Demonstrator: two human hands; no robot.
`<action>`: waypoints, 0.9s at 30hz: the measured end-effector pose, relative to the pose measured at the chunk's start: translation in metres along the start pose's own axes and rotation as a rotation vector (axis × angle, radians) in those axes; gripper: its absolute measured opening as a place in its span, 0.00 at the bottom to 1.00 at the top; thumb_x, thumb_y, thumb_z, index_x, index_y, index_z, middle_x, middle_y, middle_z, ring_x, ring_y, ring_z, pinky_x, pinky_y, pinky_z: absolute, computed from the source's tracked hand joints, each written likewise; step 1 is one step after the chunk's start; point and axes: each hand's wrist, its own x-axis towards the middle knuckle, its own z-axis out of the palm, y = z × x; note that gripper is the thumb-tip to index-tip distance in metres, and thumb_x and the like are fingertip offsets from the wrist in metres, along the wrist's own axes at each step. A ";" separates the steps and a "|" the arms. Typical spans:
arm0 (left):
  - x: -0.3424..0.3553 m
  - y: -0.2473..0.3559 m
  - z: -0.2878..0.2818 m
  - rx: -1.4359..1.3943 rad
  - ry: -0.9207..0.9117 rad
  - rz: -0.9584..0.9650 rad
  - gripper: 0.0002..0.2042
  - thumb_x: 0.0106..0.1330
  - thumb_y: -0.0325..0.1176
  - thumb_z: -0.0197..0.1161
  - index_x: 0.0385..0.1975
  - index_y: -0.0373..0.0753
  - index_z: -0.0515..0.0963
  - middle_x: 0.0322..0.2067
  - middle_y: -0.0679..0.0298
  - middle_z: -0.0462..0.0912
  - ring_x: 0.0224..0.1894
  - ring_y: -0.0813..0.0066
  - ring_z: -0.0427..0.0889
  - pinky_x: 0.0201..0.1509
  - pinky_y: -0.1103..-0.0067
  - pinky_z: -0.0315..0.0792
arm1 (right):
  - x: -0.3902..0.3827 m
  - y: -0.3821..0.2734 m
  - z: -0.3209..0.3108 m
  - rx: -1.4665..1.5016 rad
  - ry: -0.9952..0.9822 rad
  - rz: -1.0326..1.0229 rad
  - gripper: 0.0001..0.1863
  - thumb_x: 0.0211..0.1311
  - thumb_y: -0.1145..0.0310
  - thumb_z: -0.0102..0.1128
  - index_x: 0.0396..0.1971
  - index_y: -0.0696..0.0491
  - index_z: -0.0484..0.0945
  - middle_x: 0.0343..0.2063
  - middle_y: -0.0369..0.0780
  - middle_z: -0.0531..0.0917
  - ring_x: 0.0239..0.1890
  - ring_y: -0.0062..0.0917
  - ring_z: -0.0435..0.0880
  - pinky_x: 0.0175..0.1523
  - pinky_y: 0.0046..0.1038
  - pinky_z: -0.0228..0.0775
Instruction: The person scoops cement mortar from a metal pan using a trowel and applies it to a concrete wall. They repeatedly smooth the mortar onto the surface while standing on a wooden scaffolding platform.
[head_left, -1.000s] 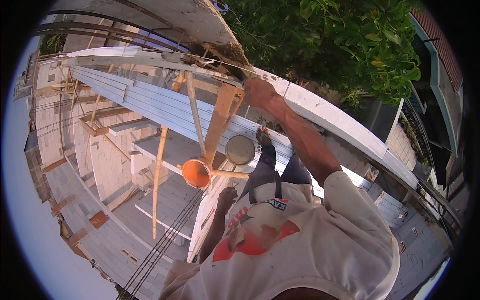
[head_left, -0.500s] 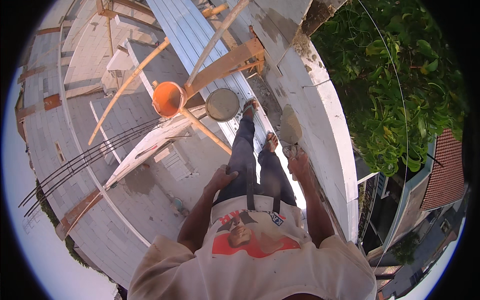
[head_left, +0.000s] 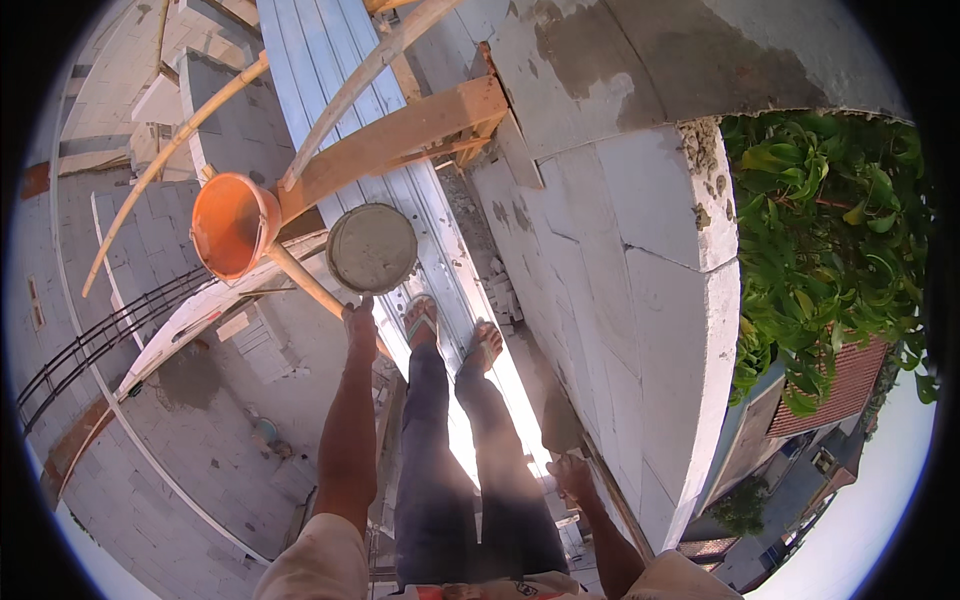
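Observation:
My right hand [head_left: 574,480] is closed around the handle end of a trowel [head_left: 562,420], whose grey, mortar-coated blade points away from me beside the block wall. My left hand [head_left: 360,322] reaches forward to the near rim of a round bucket [head_left: 331,262] filled with wet grey mortar [head_left: 373,246]. Its fingertips are at or just short of that rim, and a bamboo pole [head_left: 305,284] passes right by the hand. Whether the fingers grip anything is unclear. The mortar bucket sits on ribbed metal planking [head_left: 430,225], just beyond my feet.
An orange bucket [head_left: 222,225] stands left of the mortar bucket. A wooden beam [head_left: 400,140] and a slanting pole [head_left: 360,85] cross the planking. The pale block wall [head_left: 620,300] rises on my right, with leafy branches [head_left: 830,240] behind it. Left of the planking is a drop to a lower floor [head_left: 270,400].
My left hand has gone from my thigh forward to the mortar bucket. My body leans and the view has shifted. The right hand still has the trowel, low beside the wall.

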 end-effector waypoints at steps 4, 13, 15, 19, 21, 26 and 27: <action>0.098 0.011 0.010 -0.279 -0.216 0.075 0.29 0.68 0.42 0.62 0.62 0.30 0.64 0.56 0.55 0.73 0.56 0.68 0.73 0.58 0.68 0.66 | 0.012 0.006 0.006 -0.606 -0.071 -0.475 0.15 0.50 0.64 0.69 0.39 0.47 0.78 0.27 0.44 0.78 0.24 0.34 0.80 0.27 0.36 0.74; 0.061 0.040 0.053 -0.259 -0.309 -0.009 0.10 0.69 0.47 0.60 0.35 0.48 0.76 0.21 0.76 0.61 0.21 0.85 0.59 0.28 0.82 0.60 | 0.011 0.010 0.068 0.055 -0.044 0.111 0.11 0.62 0.65 0.56 0.38 0.56 0.74 0.27 0.45 0.81 0.28 0.34 0.84 0.30 0.35 0.77; 0.050 0.037 0.057 -0.180 -0.333 0.016 0.10 0.71 0.47 0.57 0.31 0.50 0.74 0.17 0.78 0.56 0.16 0.86 0.54 0.25 0.82 0.58 | 0.011 -0.005 0.060 0.042 0.038 0.058 0.13 0.64 0.64 0.56 0.40 0.59 0.73 0.27 0.45 0.81 0.29 0.35 0.85 0.31 0.35 0.77; 0.037 0.011 0.066 -0.149 -0.342 0.016 0.11 0.70 0.45 0.58 0.38 0.45 0.77 0.20 0.76 0.61 0.19 0.85 0.58 0.25 0.81 0.59 | 0.022 -0.039 0.055 0.474 0.171 0.324 0.11 0.69 0.65 0.57 0.32 0.58 0.73 0.14 0.38 0.74 0.09 0.22 0.72 0.13 0.27 0.62; 0.020 0.002 0.077 -0.140 -0.309 0.026 0.14 0.70 0.45 0.59 0.38 0.38 0.78 0.22 0.73 0.66 0.22 0.83 0.62 0.26 0.80 0.60 | 0.030 -0.035 0.059 0.176 0.267 -0.061 0.14 0.71 0.63 0.55 0.31 0.59 0.73 0.14 0.38 0.74 0.10 0.21 0.72 0.14 0.27 0.63; -0.021 -0.023 0.088 0.018 -0.483 0.115 0.11 0.69 0.42 0.59 0.27 0.45 0.76 0.18 0.77 0.61 0.19 0.86 0.58 0.25 0.80 0.58 | 0.060 -0.075 0.025 0.279 0.102 0.130 0.08 0.66 0.66 0.58 0.37 0.55 0.76 0.29 0.46 0.81 0.30 0.41 0.82 0.36 0.37 0.75; -0.026 -0.033 0.089 0.029 -0.501 0.087 0.13 0.70 0.43 0.59 0.28 0.41 0.77 0.20 0.75 0.64 0.20 0.85 0.60 0.25 0.80 0.59 | 0.070 -0.079 0.021 0.261 0.131 0.102 0.10 0.66 0.64 0.58 0.37 0.56 0.76 0.27 0.46 0.81 0.30 0.41 0.83 0.36 0.38 0.75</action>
